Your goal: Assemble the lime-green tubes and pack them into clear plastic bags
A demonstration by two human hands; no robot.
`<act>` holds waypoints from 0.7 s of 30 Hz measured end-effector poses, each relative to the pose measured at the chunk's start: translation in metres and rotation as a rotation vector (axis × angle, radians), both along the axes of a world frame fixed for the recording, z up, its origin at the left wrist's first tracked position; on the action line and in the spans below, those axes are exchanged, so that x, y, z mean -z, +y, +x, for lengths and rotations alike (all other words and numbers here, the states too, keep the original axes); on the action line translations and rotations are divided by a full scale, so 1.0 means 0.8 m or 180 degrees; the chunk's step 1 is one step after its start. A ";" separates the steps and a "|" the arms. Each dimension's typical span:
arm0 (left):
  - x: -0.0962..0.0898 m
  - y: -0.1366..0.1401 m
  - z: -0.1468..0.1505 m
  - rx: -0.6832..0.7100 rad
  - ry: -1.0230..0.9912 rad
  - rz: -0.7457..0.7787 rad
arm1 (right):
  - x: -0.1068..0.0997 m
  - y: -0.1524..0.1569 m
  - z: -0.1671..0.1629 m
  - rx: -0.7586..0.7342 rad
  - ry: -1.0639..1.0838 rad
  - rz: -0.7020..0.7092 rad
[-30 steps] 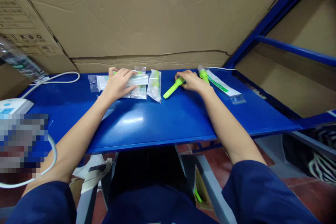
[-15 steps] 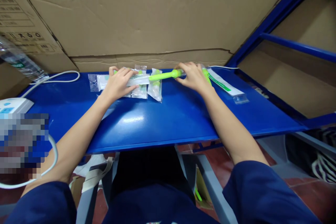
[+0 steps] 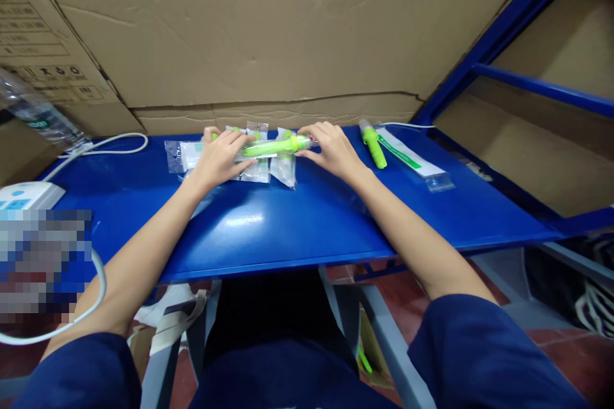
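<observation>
A lime-green stick with a clear cap [image 3: 271,148] lies across between my hands, most of its length inside a clear plastic sleeve [image 3: 190,154]. My left hand [image 3: 221,156] is closed around the sleeve, thumb below and fingers above. At the capped end, my right hand [image 3: 330,148] pinches the stick between thumb and fingers. Beneath and behind them are several packed green-and-white packets [image 3: 284,172] on the blue table [image 3: 288,223]. To the right of my right hand lies another lime-green stick [image 3: 375,148] with a clear cap, beside a white strip with a green label in clear wrap [image 3: 412,156].
A cardboard sheet [image 3: 268,32] stands along the table's back edge. On the left are a clear bottle [image 3: 43,115], a white power strip [image 3: 33,197] and its white cable [image 3: 119,148]. A blue metal frame [image 3: 542,86] borders the right side.
My right hand has moved left, pushing the lime-green stick deeper into the plastic sleeve. The other stick on the right is now uncovered. My left hand has stayed about in place.
</observation>
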State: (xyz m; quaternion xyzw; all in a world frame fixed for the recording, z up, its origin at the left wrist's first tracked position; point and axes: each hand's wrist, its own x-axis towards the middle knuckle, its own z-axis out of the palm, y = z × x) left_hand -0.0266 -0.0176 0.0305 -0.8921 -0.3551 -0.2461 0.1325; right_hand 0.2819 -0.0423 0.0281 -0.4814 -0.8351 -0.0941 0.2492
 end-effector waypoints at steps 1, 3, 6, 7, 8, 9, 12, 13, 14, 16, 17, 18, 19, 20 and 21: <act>-0.001 -0.001 0.000 0.0008 0.0009 0.0004 | 0.000 -0.002 -0.003 0.0017 -0.0008 0.0013; -0.002 -0.002 0.001 0.0031 0.0025 0.0012 | 0.000 -0.006 -0.009 0.0068 0.0009 0.0007; -0.002 -0.002 0.002 0.0067 0.0069 0.0012 | 0.004 -0.006 -0.012 -0.0022 0.0121 -0.0138; -0.002 -0.002 0.002 0.0075 0.0086 0.0008 | 0.006 -0.004 -0.012 -0.0127 0.0175 -0.0203; -0.001 -0.002 0.002 0.0076 0.0102 0.0001 | 0.009 -0.001 -0.011 -0.0262 0.0227 -0.0270; -0.001 -0.001 0.001 0.0073 0.0115 -0.0012 | 0.012 0.002 -0.009 -0.0410 0.0274 -0.0341; 0.000 -0.001 0.001 0.0067 0.0108 -0.0061 | 0.020 0.012 -0.004 -0.0758 0.0349 -0.0596; 0.000 0.000 0.000 0.0073 0.0095 -0.0075 | 0.022 0.014 -0.002 -0.0820 0.0353 -0.0687; 0.000 0.000 0.000 0.0077 0.0078 -0.0085 | 0.022 0.015 -0.001 -0.0854 0.0363 -0.0761; -0.001 0.000 0.000 0.0075 0.0054 -0.0109 | 0.021 0.014 0.000 -0.0858 0.0422 -0.0831; -0.001 0.000 0.000 0.0069 0.0049 -0.0127 | 0.019 0.013 0.000 -0.0833 0.0467 -0.0815; -0.001 0.000 0.000 0.0063 0.0041 -0.0143 | 0.016 0.012 0.000 -0.0787 0.0509 -0.0771; -0.001 0.000 0.000 0.0062 0.0033 -0.0160 | 0.014 0.010 0.000 -0.0725 0.0541 -0.0712; -0.001 0.000 0.000 0.0066 0.0021 -0.0172 | 0.011 0.009 -0.001 -0.0658 0.0553 -0.0651; -0.001 0.000 0.000 0.0074 0.0006 -0.0178 | 0.009 0.007 -0.002 -0.0598 0.0548 -0.0597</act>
